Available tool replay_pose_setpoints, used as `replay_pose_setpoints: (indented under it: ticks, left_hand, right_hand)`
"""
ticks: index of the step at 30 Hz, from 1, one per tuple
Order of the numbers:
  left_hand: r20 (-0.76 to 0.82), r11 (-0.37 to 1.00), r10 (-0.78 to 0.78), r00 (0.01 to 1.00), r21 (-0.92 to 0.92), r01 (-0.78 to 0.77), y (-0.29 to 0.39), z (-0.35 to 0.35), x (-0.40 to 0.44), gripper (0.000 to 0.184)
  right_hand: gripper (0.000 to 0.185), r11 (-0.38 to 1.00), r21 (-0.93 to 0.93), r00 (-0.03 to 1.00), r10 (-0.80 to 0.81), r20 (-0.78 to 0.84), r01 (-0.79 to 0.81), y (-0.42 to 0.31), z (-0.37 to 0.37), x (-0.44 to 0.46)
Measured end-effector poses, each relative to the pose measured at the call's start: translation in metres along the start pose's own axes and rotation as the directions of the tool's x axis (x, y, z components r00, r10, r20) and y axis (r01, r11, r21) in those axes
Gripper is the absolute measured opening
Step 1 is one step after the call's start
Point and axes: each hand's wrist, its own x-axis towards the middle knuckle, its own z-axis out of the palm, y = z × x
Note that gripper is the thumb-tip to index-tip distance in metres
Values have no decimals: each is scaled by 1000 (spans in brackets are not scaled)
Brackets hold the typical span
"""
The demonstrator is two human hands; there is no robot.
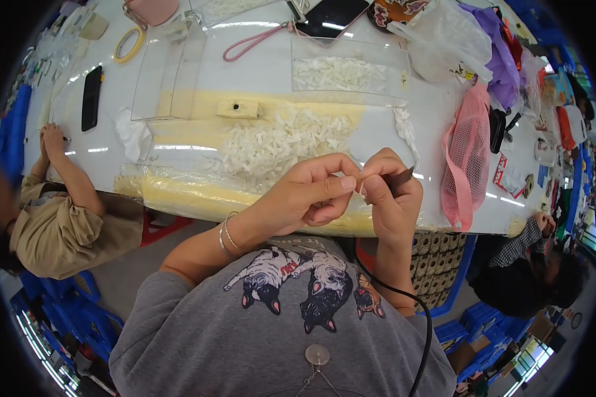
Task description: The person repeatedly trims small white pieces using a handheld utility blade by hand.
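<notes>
Both hands meet at chest height, just over the table's near edge. My left hand (pixel 321 192) is closed, its thumb and forefinger pinched together at the fingertips of the other hand. A tiny white piece (pixel 362 189) shows between the touching fingertips; its exact kind is too small to tell. My right hand (pixel 396 198) is also closed, with a dark brown strip (pixel 401 177) sticking out between its fingers. Just beyond the hands lies a loose heap of small white strips (pixel 285 142) on the yellow-covered part of the table.
Behind the heap are a small yellowish block (pixel 239 109) with a hole and a clear tray (pixel 341 74) of white pieces. A pink mesh bag (pixel 467 159) lies right, a black phone (pixel 92 98) left. People sit on both sides. A cable (pixel 425 317) hangs by my right arm.
</notes>
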Motion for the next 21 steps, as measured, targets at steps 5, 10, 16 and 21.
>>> replay_pose_setpoints:
  ticks: [5,10,16,21]
  left_hand:
    - [119,960,-65,991,-264,95,1,1,1,16]
    - [139,957,-152,979,-226,181,1,2,3,15]
    - [186,910,-172,967,-346,228,2,2,3,13]
    - [130,946,-104,986,-293,138,5,-2,2,12]
  right_hand:
    - [6,996,32,996,-86,-16,87,11,0,-1]
    - [6,964,-162,964,-232,-131,210,8,5,-6]
    - [7,844,-410,912,-405,-64,346,7,5,-3]
    - [26,925,-322,977,-213,-7,200,-8,-1,-2]
